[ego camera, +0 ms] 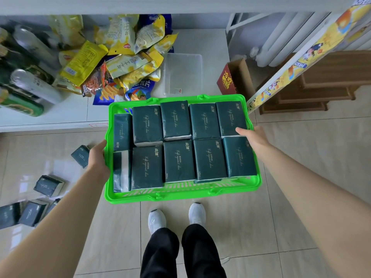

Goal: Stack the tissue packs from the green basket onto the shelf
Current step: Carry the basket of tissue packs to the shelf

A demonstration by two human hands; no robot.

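I carry the green basket [180, 192] in front of me above the tiled floor, just short of the low white shelf [60, 115]. Several dark green tissue packs [178, 161] lie flat in it in two rows, with two more standing on edge at its left end. My left hand [98, 159] grips the basket's left rim. My right hand [254, 138] grips the right rim, its thumb resting on a pack at the far right.
The shelf holds snack bags [120, 63], cans and bottles [30, 83] and a clear plastic box [182, 74]. A red carton [230, 79] stands right of the shelf. More dark tissue packs [49, 185] lie on the floor at left. A wooden stand [321, 85] is right.
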